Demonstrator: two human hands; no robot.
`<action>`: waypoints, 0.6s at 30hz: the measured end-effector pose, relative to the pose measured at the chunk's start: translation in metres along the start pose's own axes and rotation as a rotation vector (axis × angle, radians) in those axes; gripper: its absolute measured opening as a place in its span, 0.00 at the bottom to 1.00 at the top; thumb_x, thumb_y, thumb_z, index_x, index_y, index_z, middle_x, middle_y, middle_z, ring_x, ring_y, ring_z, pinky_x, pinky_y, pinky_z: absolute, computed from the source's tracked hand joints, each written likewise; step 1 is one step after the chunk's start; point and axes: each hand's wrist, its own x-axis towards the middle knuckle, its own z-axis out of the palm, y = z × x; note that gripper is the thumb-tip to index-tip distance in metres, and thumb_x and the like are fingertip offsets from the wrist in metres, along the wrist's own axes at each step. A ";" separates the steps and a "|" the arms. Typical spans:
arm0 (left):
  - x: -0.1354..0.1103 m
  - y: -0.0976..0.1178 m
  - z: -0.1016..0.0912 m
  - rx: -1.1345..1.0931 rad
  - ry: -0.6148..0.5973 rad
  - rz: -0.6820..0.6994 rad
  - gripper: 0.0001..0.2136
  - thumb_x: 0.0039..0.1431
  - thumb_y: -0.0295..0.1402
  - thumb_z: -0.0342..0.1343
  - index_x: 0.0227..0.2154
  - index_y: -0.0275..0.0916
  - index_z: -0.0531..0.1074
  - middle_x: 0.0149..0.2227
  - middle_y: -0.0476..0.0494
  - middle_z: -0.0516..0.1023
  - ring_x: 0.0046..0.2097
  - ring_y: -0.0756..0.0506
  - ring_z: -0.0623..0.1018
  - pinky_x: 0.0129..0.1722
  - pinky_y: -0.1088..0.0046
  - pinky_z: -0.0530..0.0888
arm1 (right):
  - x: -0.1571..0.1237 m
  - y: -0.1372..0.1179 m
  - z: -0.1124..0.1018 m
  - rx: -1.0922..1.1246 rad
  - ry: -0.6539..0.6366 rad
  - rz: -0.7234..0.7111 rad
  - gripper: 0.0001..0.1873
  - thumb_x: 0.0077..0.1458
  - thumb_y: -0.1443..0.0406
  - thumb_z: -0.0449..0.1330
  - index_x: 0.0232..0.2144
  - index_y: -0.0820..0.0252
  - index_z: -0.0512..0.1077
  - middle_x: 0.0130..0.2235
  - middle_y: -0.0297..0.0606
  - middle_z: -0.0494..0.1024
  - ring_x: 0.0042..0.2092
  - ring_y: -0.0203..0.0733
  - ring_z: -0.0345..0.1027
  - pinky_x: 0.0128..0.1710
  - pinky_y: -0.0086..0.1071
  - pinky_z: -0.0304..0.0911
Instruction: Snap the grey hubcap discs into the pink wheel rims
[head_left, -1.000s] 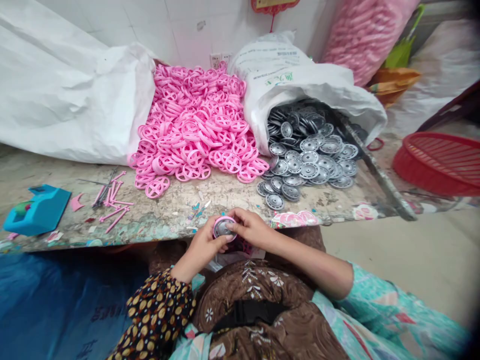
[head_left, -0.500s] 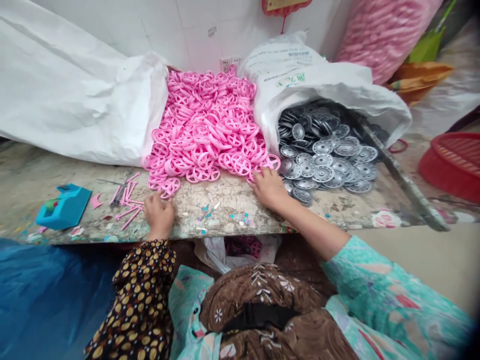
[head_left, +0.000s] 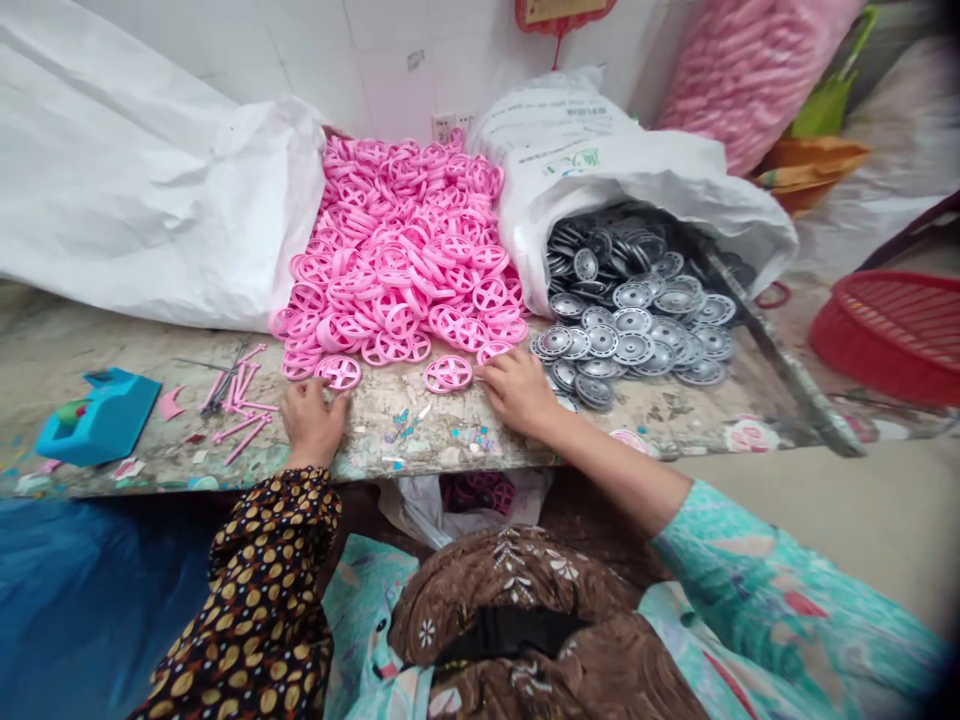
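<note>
On the bench [head_left: 375, 420], a pink wheel [head_left: 448, 374] now sits clear of the pile [head_left: 397, 250], your open right hand [head_left: 517, 392] beside it, your open left hand [head_left: 312, 424] touching another wheel [head_left: 337, 372], neither gripping.

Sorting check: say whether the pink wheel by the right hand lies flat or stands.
Flat: the pink spoked plastic wheel shows its whole face upward.

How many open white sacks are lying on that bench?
2: the left white sack, behind the pink plastic wheels, and the right white sack, spilling silver discs.
</note>
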 end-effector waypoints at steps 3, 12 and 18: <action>0.007 0.004 0.002 0.007 -0.010 0.060 0.18 0.55 0.43 0.50 0.44 0.38 0.72 0.44 0.34 0.65 0.48 0.35 0.66 0.48 0.59 0.63 | 0.008 -0.012 0.001 -0.021 -0.023 -0.091 0.16 0.61 0.64 0.48 0.44 0.58 0.73 0.44 0.44 0.74 0.46 0.50 0.58 0.44 0.41 0.52; 0.010 0.009 0.008 0.037 0.018 0.108 0.14 0.56 0.40 0.48 0.37 0.38 0.74 0.48 0.32 0.65 0.51 0.34 0.64 0.48 0.57 0.62 | 0.011 -0.026 0.022 0.002 -0.107 -0.216 0.20 0.61 0.66 0.47 0.54 0.60 0.66 0.55 0.47 0.68 0.55 0.51 0.57 0.54 0.47 0.51; 0.010 -0.001 0.013 -0.085 0.053 0.204 0.09 0.57 0.33 0.46 0.35 0.36 0.70 0.36 0.36 0.72 0.44 0.38 0.69 0.47 0.60 0.63 | -0.039 -0.014 0.008 0.088 0.055 -0.170 0.16 0.59 0.68 0.50 0.46 0.63 0.71 0.51 0.50 0.70 0.51 0.47 0.60 0.50 0.40 0.56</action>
